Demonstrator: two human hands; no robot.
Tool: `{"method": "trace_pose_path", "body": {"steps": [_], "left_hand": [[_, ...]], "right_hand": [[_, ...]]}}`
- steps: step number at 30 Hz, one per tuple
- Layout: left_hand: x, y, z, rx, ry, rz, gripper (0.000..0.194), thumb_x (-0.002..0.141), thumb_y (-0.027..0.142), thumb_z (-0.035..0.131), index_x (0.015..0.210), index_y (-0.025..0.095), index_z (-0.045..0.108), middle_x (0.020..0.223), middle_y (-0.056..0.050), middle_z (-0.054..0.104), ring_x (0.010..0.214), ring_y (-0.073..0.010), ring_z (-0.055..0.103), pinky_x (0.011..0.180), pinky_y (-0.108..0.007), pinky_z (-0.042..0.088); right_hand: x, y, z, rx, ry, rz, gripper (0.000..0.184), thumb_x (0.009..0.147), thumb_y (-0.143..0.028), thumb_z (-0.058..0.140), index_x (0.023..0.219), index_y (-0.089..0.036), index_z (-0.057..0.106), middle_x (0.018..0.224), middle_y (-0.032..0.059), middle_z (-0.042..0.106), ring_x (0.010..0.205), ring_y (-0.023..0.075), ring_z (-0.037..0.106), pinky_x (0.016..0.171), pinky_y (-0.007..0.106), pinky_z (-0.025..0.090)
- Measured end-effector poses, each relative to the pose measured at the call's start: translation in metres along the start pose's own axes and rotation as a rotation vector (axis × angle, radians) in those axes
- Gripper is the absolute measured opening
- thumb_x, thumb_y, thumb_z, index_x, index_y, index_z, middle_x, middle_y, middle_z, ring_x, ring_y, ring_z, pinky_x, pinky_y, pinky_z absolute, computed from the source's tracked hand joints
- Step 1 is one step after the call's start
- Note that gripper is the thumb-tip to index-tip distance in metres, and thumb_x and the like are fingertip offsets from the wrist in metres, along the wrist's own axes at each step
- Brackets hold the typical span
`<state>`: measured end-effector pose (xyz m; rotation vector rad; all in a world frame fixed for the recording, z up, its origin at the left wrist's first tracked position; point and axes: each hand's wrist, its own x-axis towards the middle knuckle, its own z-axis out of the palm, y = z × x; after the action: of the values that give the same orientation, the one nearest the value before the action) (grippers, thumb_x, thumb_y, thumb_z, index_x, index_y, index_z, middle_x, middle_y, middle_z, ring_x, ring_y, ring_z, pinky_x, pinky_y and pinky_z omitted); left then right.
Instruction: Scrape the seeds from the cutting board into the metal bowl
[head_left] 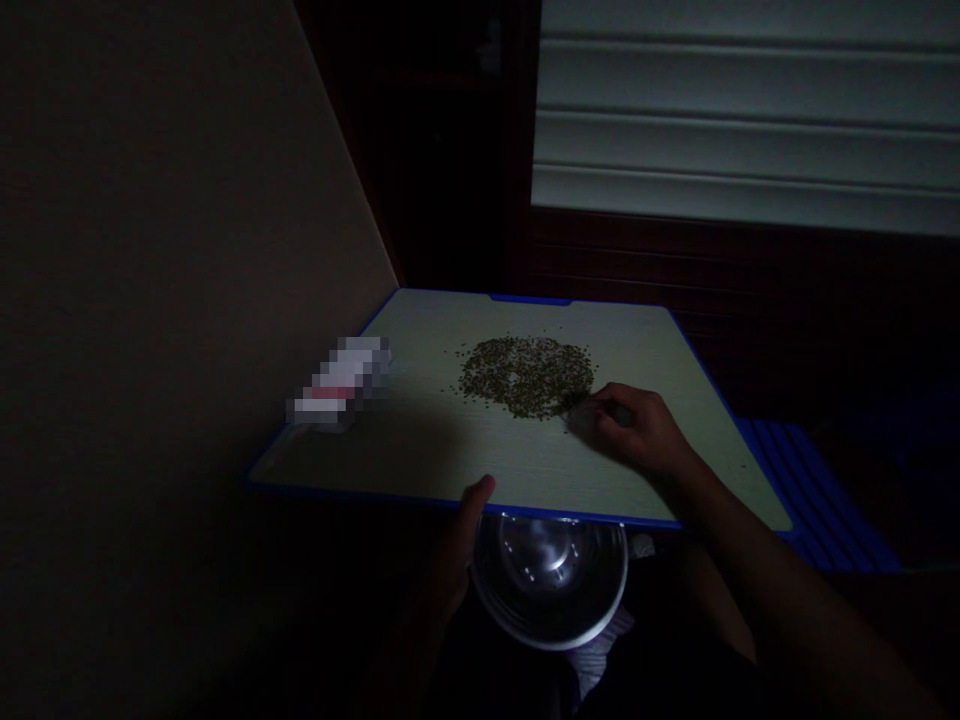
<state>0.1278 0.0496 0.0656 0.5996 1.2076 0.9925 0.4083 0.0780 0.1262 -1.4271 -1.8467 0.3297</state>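
Observation:
A heap of small greenish-brown grains point(527, 375) lies spread on a pale board with a blue rim point(420, 500). My right hand point(626, 428) rests on the board at the heap's near right edge, fingers curled toward the grains; whether it pinches any I cannot make out. My left hand point(459, 545) grips the rim of a shiny steel bowl point(549, 585), which hangs just below the board's near edge. The bowl looks empty.
A blurred-out white and red object point(341, 383) lies on the board's left side. A beige wall point(165, 250) stands close on the left. A blue slatted surface point(817, 500) sits to the right, and closed blinds point(750, 110) hang behind. The room is dark.

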Motion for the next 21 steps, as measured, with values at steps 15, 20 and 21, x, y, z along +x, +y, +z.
{"method": "trace_pose_path", "body": {"steps": [15,20,21], "left_hand": [[0.000,-0.001,0.000,0.017,0.054,0.027,0.046,0.074,0.047,0.083,0.110,0.021,0.073,0.120,-0.009,0.074,0.129,-0.0318,0.059,0.113,-0.040,0.040],[0.001,-0.003,0.001,0.030,0.053,0.050,0.044,0.077,0.046,0.081,0.111,0.019,0.072,0.123,-0.010,0.073,0.125,-0.0311,0.062,0.110,-0.040,0.043],[0.000,-0.001,0.002,0.028,0.061,0.060,0.043,0.078,0.044,0.081,0.111,0.019,0.071,0.123,-0.010,0.073,0.124,-0.0310,0.063,0.110,-0.041,0.044]], "right_hand": [[0.001,0.011,0.002,0.125,-0.148,0.062,0.016,0.092,-0.029,0.060,0.096,-0.020,0.072,0.092,0.0053,0.076,0.082,0.0203,0.069,0.074,0.032,0.052],[0.000,0.011,0.004,0.147,-0.154,0.078,0.016,0.091,-0.029,0.062,0.095,-0.018,0.073,0.089,0.0054,0.075,0.080,0.0197,0.068,0.073,0.031,0.051],[0.000,0.010,0.004,0.147,-0.151,0.078,0.017,0.091,-0.029,0.062,0.096,-0.018,0.074,0.089,0.0057,0.076,0.079,0.0197,0.068,0.072,0.031,0.051]]}}
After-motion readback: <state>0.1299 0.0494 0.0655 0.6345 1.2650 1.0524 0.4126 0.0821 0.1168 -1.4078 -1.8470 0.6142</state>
